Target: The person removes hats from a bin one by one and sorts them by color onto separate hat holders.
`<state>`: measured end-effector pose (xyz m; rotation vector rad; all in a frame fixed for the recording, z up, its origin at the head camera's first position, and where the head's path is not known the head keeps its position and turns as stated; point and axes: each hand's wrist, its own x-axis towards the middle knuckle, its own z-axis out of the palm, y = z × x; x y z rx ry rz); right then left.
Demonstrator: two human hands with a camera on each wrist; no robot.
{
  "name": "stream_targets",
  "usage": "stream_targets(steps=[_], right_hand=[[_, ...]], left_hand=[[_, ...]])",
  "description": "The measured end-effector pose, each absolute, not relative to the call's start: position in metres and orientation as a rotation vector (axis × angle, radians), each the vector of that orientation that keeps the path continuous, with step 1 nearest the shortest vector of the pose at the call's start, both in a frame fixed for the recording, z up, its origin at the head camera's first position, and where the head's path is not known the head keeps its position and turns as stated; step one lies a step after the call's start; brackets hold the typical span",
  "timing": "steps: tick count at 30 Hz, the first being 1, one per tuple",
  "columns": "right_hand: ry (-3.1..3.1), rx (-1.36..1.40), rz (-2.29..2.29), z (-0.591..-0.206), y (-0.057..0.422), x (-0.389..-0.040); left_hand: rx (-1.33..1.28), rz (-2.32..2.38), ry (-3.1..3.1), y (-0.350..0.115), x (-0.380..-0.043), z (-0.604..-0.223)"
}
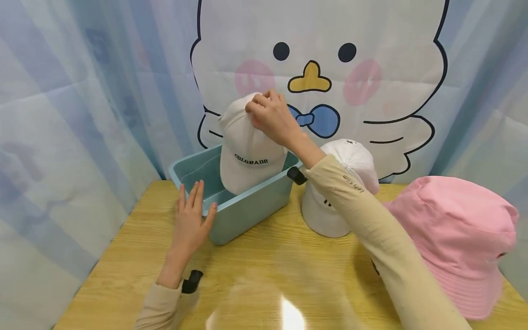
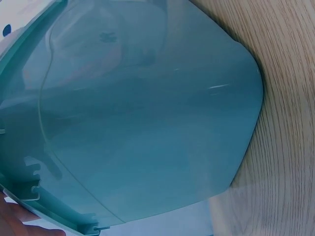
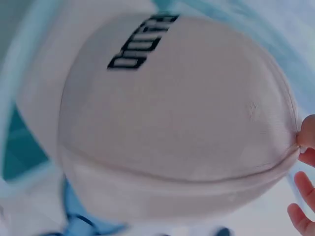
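A white baseball cap (image 1: pixel 251 142) lettered COLORADO hangs brim-down, its lower part inside a blue-green plastic bin (image 1: pixel 247 220). My right hand (image 1: pixel 272 114) pinches the cap by the top of its crown; the right wrist view has the crown (image 3: pixel 187 103) close up, fingertips (image 3: pixel 307 132) at its edge. At the bin's near left end, my left hand (image 1: pixel 190 224) rests on the rim with its fingers straight. The left wrist view is mostly filled by the bin's outer wall (image 2: pixel 147 113), with part of the left hand (image 2: pixel 19 219) at the rim.
Right of the bin, a second white cap (image 1: pixel 350 160) stands on the wooden table (image 1: pixel 255 275), partly behind my right sleeve (image 1: pixel 371 229). A pink bucket hat (image 1: pixel 462 238) sits at the far right. Behind everything hangs a curtain (image 1: pixel 321 27) with a cartoon bird.
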<state>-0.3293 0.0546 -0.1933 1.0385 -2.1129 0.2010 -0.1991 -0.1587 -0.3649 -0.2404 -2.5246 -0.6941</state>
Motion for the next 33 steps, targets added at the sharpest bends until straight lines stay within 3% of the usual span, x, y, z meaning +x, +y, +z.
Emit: stream_targets(steps=[7, 12, 22, 33], right_hand=[[-1.983, 1.002, 0.296, -0.128, 0.082, -0.302], [-2.014, 0.970, 0.302, -0.103, 0.107, -0.288], [-2.259, 0.941, 0.114, -0.098, 0.174, -0.280], [-2.485, 0.796, -0.076, -0.125, 0.226, -0.305]], left_hand=[[-0.247, -0.683, -2.522, -0.158, -0.200, -0.364], [-0.245, -0.684, -2.519, -0.158, -0.201, -0.365], [-0.228, -0.704, -2.520, -0.160, -0.198, -0.368], [-0.214, -0.713, -2.534, -0.161, -0.198, -0.367]])
